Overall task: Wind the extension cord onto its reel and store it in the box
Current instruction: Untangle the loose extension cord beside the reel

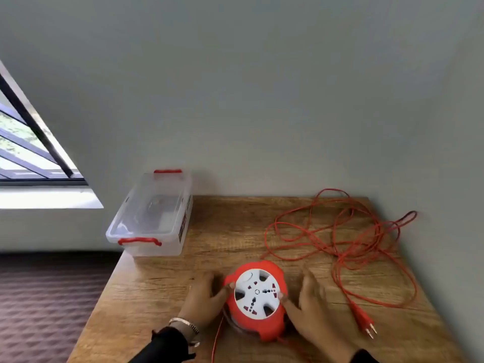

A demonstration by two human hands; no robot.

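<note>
A red reel with a round white socket face lies on the wooden table near its front. My left hand grips its left side, thumb on the rim. My right hand holds the right side, thumb touching the white face. The red cord lies in loose tangled loops over the right half of the table, its plug at the front right. A clear plastic box with red handles stands open at the table's back left corner.
A grey wall runs behind and along the right of the table. To the left the table edge drops to a patterned carpet. A window is at the far left. A strand of cord hangs over the front edge by my left wrist.
</note>
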